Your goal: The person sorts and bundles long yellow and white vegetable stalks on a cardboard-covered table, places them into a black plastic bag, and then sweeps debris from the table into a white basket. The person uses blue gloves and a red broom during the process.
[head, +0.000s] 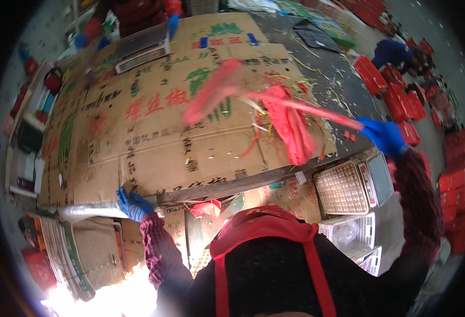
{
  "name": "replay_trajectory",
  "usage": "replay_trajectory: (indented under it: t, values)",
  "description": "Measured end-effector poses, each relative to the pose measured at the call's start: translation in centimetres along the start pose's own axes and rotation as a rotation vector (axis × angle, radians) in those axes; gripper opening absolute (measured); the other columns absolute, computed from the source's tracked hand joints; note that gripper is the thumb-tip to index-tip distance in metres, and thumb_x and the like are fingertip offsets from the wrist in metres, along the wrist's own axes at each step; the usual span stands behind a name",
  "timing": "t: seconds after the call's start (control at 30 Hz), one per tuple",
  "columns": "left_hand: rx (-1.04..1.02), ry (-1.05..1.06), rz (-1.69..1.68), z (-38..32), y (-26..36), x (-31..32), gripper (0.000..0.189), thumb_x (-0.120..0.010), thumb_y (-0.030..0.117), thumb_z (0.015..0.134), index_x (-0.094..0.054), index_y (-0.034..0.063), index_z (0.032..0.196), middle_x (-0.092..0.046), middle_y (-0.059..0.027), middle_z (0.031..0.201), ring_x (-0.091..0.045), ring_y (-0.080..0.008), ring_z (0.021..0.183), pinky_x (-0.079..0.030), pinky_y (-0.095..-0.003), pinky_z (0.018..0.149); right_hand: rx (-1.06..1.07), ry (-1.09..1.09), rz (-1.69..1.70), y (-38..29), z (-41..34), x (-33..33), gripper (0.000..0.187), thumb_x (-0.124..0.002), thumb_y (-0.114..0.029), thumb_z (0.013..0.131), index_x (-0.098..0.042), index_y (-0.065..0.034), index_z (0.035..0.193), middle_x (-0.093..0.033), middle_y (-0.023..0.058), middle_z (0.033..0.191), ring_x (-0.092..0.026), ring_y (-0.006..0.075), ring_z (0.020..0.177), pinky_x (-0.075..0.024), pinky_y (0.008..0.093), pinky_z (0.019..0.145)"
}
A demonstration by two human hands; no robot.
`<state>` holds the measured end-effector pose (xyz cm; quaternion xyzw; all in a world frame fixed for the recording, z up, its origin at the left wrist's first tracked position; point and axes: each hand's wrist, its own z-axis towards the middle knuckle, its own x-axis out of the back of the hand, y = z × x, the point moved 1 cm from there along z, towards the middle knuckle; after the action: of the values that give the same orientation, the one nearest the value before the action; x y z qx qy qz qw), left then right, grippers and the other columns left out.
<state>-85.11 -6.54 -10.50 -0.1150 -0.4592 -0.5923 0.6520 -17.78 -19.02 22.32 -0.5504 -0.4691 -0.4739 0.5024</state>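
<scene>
My right hand (385, 136), in a blue glove, grips the handle end of a red broom or brush (303, 106). Its wide head, blurred by motion, hangs over or touches the printed cardboard (157, 138) that covers the table. Beside the handle lies a crumpled red cloth or bag (289, 126) among scattered yellow and red strips and small scraps. Also in a blue glove, my left hand (134, 204) rests on the near edge of the cardboard with its fingers spread.
Across the table a co-worker's blue-gloved hand touches a flat scale (143, 47). Scraps and a black bag (315, 35) lie on the dark tabletop (335, 79). Below the near edge stand a white basket (341, 188) and a crate (351, 232). Red crates (398, 101) stand at right.
</scene>
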Motion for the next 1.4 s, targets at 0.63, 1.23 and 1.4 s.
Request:
replay_trajectory:
  t: [0.63,1.23,1.4]
  values:
    - [-0.461,-0.352,-0.457,-23.1,52.4,2.5,0.105,-0.080,0.038,0.064,-0.020,0.0030,0.143,-0.022,-0.0205,0.146,-0.020,-0.0387,0.135,-0.022,-0.0433,0.110,0.114,0.067,0.353,25.4,2.5,-4.1,0.037,-0.050,-0.042,0.090,-0.061,-0.0196,0.117,-0.066,0.0116,0.079,-0.063,0.0299,0.066,-0.0486,0.0374,0.060]
    - [-0.727,-0.758,-0.047,-27.9,52.8,2.4,0.061,-0.052,0.001,0.071,-0.051,0.0268,0.127,-0.055,-0.0052,0.121,-0.062,-0.0303,0.088,-0.051,-0.0408,0.070,0.173,-0.157,-0.019,33.5,3.5,-6.2,0.033,-0.050,-0.042,0.089,-0.059,-0.0269,0.117,-0.066,0.0093,0.080,-0.063,0.0285,0.067,-0.0487,0.0377,0.057]
    - [-0.648,-0.671,-0.250,-25.0,49.9,0.7,0.061,-0.054,0.002,0.071,-0.052,0.0279,0.126,-0.056,-0.0014,0.120,-0.062,-0.0307,0.087,-0.052,-0.0404,0.066,0.045,0.029,-0.149,41.7,-5.6,1.6,0.032,-0.055,-0.035,0.088,-0.062,-0.0192,0.115,-0.066,0.0108,0.082,-0.065,0.0288,0.071,-0.0499,0.0359,0.061]
